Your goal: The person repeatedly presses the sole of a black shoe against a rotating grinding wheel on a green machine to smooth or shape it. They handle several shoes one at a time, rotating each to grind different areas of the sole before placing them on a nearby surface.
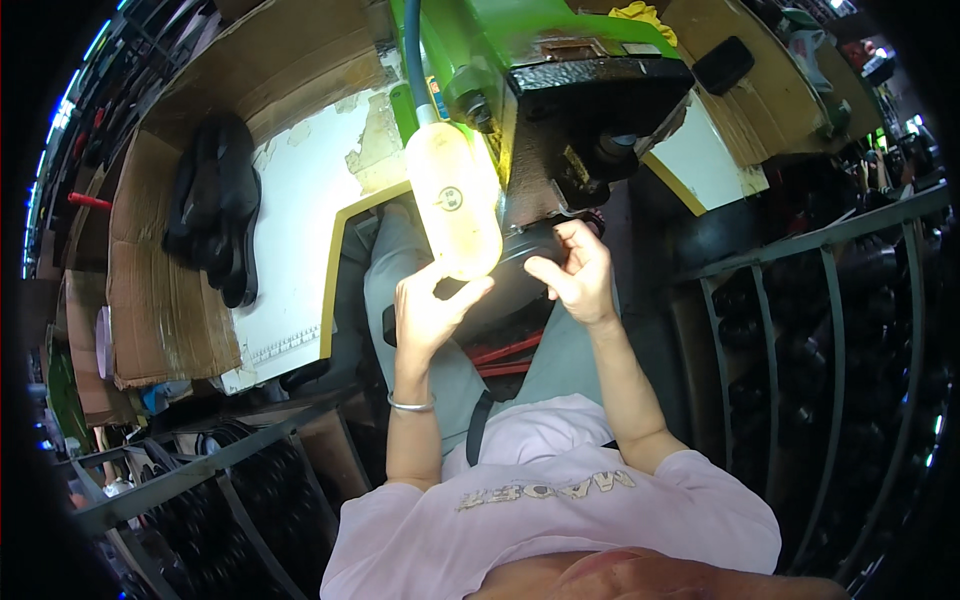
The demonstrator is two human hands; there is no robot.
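Observation:
My left hand (428, 312) and my right hand (578, 276) both grip a dark round rubber part (505, 290) under the black head (590, 110) of a green machine (470, 50). The left fingers pinch its near left edge, and the right fingers hold its right edge just below the head. A pale translucent lamp cover (455, 200) hangs from the machine right above my left hand and hides part of the piece. A metal bangle (411, 404) sits on my left wrist.
A stack of black rubber pieces (215, 215) lies on cardboard (165, 310) at the left. Metal-framed racks holding dark parts stand at the lower left (190, 470) and at the right (830, 330). Red bars (505, 355) run under the machine.

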